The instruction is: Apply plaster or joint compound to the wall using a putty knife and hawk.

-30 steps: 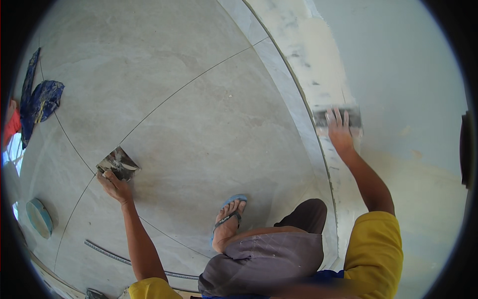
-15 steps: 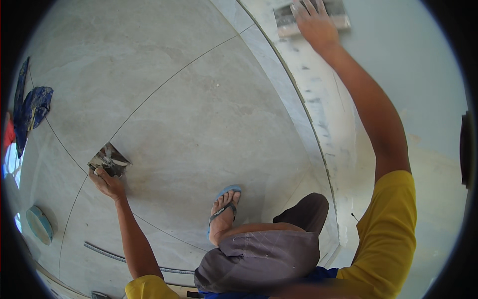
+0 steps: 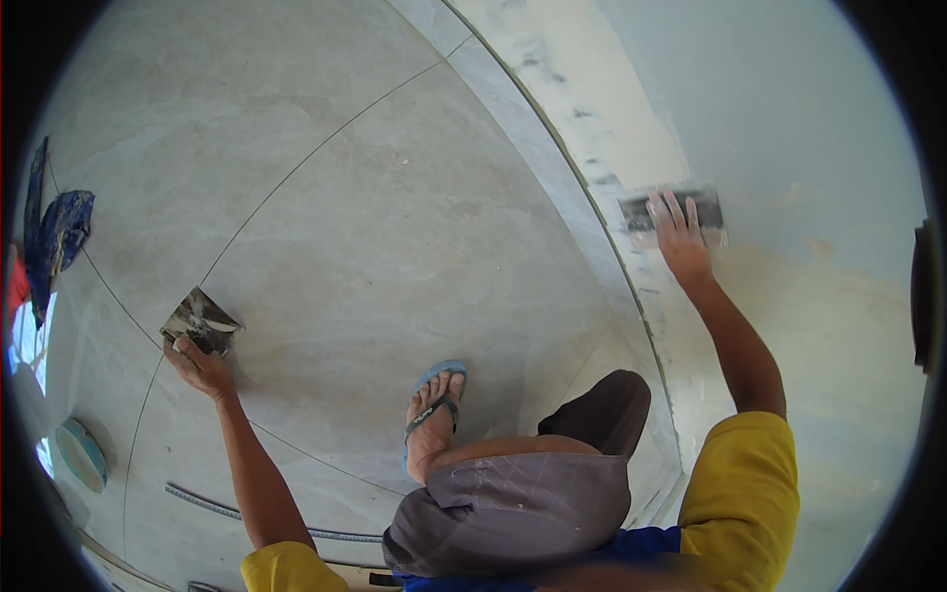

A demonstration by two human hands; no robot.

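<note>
My left hand [image 3: 197, 367] is closed on a square metal putty board [image 3: 200, 318] smeared with compound, held low at the left over grey tiles. My right hand [image 3: 684, 237] grips a wide metal blade [image 3: 710, 209], fingers laid along it, pressing it on the pale wall [image 3: 799, 128] at the right. A band of cream filler [image 3: 582, 64] with dark blotches runs along the wall, just above its join with the tiles.
On the tiled floor [image 3: 385, 227] lie crumpled blue plastic [image 3: 64, 229] and a red item [image 3: 18, 278] at the far left, a round light-blue container [image 3: 81, 454] and a long thin metal strip [image 3: 202, 501]. My sandalled foot [image 3: 431, 419] and bent legs occupy the bottom centre.
My right hand and blade swept far up along the wall, then came back down to about their earlier height. My left hand with the board has shifted slightly left in the view.
</note>
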